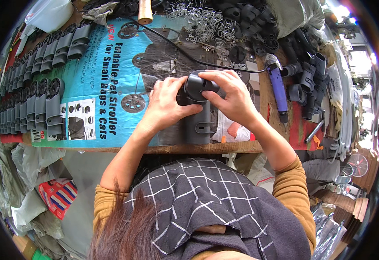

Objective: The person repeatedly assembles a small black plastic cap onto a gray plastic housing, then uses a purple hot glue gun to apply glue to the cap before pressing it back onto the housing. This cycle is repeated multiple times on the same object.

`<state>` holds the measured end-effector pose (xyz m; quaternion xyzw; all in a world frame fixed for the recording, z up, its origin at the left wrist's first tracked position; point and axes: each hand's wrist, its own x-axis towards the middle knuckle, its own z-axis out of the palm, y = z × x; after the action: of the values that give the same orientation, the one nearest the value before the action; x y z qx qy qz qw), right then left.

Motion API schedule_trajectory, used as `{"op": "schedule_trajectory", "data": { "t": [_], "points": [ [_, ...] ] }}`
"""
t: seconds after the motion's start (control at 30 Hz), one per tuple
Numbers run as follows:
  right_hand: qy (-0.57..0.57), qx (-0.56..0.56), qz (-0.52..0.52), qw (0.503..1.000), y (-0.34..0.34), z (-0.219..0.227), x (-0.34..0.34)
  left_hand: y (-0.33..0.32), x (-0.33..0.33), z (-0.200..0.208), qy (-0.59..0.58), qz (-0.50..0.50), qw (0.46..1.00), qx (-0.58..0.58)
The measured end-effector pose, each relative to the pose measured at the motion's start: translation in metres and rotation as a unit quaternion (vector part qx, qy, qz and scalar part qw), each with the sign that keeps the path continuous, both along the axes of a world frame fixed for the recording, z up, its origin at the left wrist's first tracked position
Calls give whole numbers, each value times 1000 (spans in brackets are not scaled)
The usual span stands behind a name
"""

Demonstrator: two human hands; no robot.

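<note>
My left hand is closed about the upper end of a dark grey plastic fitting, which lies on the table near its front edge. A U-shaped slot shows in the fitting's lower part. Between finger and thumb, my right hand grips a black round plastic cap. The cap sits over the fitting's upper end; whether it is fastened there I cannot tell. My left fingertips touch the cap's left side, and the joint between both parts is hidden under my fingers.
Rows of similar grey fittings stand at the left on a printed blue cardboard sheet. Metal rings lie heaped at the back. A purple electric screwdriver with a black cord lies right, beside loose black fittings. A wooden handle juts in behind.
</note>
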<state>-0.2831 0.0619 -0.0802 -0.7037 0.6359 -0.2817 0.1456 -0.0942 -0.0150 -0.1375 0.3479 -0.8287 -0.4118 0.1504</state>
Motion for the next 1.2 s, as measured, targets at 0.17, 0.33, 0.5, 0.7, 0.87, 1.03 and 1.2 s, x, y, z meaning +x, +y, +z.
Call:
{"op": "schedule_trajectory", "data": {
  "t": [0.17,0.33,0.5,0.7,0.87,1.03,1.2],
  "points": [
    [16,37,30,999,-6,-2,-10,-11,-1,-2,20,-1,999,31],
    [-71,41,9,997,-5,5,-17,-24,4,4,17,-35,997,69],
    [-205,89,-74,972,3,20,-22,-20,8,4,15,-41,999,15],
    [-24,38,17,999,-5,4,-9,-17,7,2,12,-39,999,35],
    [-4,86,58,995,-7,-12,-14,-17,3,3,16,-29,998,59],
    [-89,155,32,983,-2,-18,-18,-21,-3,8,-16,-40,996,76],
    [-184,99,-19,978,4,-32,-2,-27,-12,26,-83,-89,993,5]
  ]
}}
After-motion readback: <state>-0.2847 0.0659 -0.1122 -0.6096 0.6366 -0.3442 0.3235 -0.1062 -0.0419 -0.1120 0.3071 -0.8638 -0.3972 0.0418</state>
